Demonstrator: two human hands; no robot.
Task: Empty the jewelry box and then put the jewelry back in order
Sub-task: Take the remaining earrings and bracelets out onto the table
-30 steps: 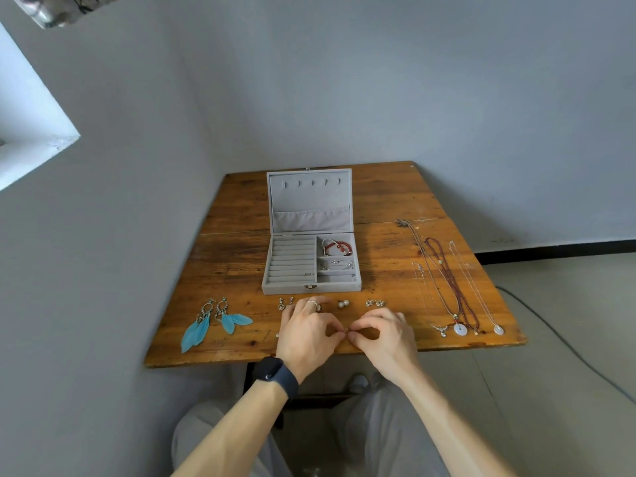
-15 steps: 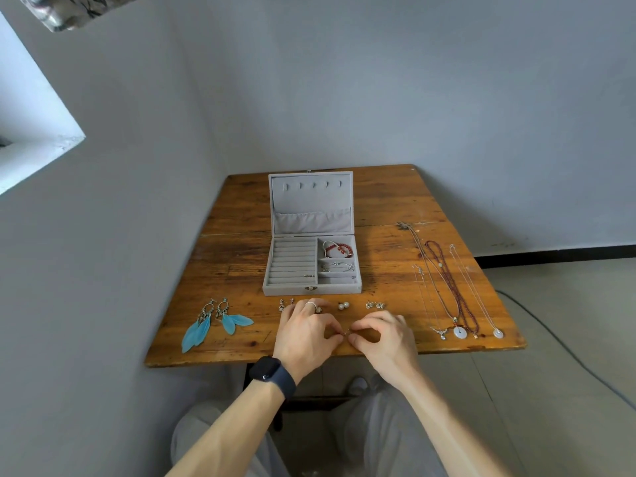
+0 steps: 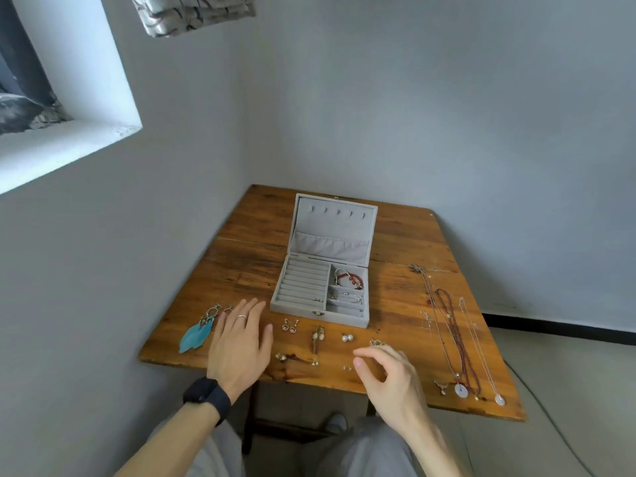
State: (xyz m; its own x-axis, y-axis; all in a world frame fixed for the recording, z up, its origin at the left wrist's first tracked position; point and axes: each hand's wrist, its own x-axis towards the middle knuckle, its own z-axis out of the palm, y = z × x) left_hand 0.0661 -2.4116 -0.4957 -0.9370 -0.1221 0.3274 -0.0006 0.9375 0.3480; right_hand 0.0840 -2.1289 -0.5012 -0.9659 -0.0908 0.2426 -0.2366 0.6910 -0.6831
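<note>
The grey jewelry box (image 3: 321,309) stands open on the wooden table (image 3: 247,266), with a red bead bracelet (image 3: 351,279) and a silver bangle (image 3: 349,297) in its right compartments. In front of it lie several small earrings (image 3: 316,335), among them a pearl pair (image 3: 347,337). My left hand (image 3: 239,346) is flat with straight fingers, partly over the blue feather earrings (image 3: 196,335). My right hand (image 3: 389,376) hovers at the table's front edge with loosely curled fingers and holds nothing. Tiny studs (image 3: 347,367) lie by its thumb.
Several necklaces (image 3: 454,335) are laid out along the table's right side, their pendants near the front edge. Walls stand close behind and to the left of the table. A window recess (image 3: 69,98) is at the upper left. A cable (image 3: 550,418) runs on the floor at right.
My hands, pinched together at the front edge, have parted. The left moved left onto the feather earrings and flattened; the right drew back and loosened. The camera view shifted left.
</note>
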